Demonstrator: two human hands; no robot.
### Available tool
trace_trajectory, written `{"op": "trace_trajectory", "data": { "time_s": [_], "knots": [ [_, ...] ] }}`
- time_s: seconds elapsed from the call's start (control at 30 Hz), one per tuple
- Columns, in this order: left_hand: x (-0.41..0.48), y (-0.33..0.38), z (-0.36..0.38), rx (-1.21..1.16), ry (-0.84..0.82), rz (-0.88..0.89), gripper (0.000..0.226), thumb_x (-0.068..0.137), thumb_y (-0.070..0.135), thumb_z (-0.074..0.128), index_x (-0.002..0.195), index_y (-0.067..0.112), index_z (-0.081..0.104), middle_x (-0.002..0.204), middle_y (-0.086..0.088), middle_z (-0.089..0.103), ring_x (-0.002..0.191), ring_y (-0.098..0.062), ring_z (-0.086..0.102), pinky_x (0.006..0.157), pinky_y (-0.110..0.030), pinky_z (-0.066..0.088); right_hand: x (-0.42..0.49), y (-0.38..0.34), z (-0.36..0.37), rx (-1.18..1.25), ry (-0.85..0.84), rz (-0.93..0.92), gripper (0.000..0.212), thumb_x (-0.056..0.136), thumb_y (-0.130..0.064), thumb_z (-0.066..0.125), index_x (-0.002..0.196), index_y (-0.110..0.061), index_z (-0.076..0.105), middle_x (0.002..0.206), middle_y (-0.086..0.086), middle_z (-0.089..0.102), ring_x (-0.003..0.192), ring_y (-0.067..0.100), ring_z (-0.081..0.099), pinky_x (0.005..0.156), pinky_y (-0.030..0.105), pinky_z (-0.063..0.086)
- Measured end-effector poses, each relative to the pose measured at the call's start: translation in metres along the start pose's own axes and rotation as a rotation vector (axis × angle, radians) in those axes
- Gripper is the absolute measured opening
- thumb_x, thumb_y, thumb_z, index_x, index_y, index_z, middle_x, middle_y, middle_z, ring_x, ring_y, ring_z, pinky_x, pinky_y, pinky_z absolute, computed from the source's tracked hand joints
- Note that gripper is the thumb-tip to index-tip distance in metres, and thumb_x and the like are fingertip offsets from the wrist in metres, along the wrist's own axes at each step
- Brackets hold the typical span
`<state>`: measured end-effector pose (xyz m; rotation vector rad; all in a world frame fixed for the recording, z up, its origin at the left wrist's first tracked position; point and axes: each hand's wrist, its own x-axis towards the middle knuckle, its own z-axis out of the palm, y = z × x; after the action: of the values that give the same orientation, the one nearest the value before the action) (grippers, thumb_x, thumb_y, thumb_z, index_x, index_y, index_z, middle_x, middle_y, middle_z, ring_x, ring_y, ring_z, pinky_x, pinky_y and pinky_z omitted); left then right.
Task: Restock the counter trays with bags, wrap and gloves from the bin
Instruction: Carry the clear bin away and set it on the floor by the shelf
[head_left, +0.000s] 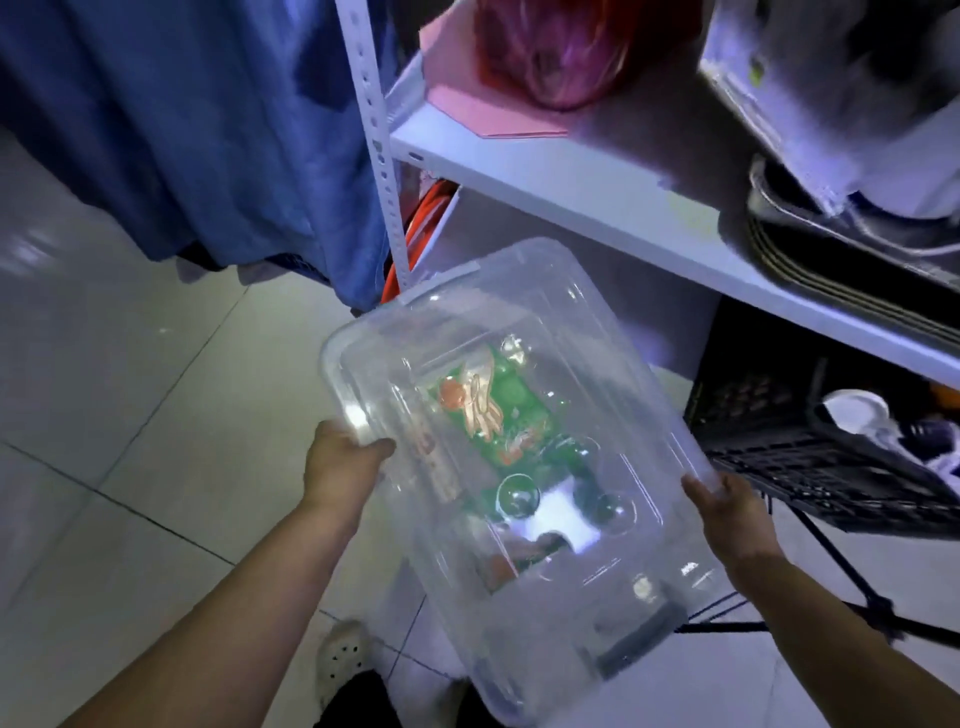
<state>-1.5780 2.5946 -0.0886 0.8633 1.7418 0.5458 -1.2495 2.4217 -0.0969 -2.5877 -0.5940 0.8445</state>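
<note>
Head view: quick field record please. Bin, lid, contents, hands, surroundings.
bin: clear plastic storage bin, held off the floor, tilted
lid: on
contents: green package with a glove picture; rest blurred
left hand: fingers on the bin's left rim
right hand: gripping the bin's right rim
behind: white metal shelf, black plastic crate beneath it
left: blue hanging cloth
floor: pale tiles

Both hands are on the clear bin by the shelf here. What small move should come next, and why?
Probably carry the clear bin away from the white shelf toward a work surface. The left hand and right hand grip its opposite long edges, it hangs above the floor, its lid looks closed, and no counter trays are in view.
</note>
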Motion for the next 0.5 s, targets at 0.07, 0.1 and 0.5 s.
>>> {"op": "trace_trajectory", "data": {
  "time_s": [0.07,0.1,0.5],
  "knots": [
    [0.003,0.021,0.009,-0.013,-0.020,0.026,0.027,0.074,-0.002,0.070,0.074,0.012,0.047,0.068,-0.004,0.045,0.053,-0.017,0.047,0.053,-0.029,0.045,0.001,-0.005,-0.008,0.017,0.033,0.017,0.038,0.089,-0.027,0.061,0.104,0.008,0.057,0.100,0.029,0.062,0.092,0.041,0.056,0.071,0.034,0.035],
    [0.007,0.030,0.013,-0.011,-0.042,0.040,0.022,0.075,-0.003,0.069,0.078,0.010,0.051,0.071,-0.007,0.051,0.055,-0.017,0.050,0.054,-0.028,0.044,0.001,-0.009,-0.010,0.025,0.044,0.032,0.040,0.090,-0.027,0.060,0.103,0.010,0.057,0.101,0.030,0.062,0.092,0.041,0.056,0.071,0.034,0.034],
    [0.083,0.094,0.070,0.060,-0.318,0.091,0.036,0.076,-0.007,0.060,0.112,-0.002,0.057,0.104,-0.019,0.062,0.095,-0.033,0.059,0.083,-0.038,0.050,0.014,-0.029,0.019,0.085,0.132,0.285,0.046,0.093,-0.034,0.053,0.109,0.009,0.052,0.106,0.032,0.057,0.098,0.042,0.056,0.076,0.038,0.038]
  ]
}}
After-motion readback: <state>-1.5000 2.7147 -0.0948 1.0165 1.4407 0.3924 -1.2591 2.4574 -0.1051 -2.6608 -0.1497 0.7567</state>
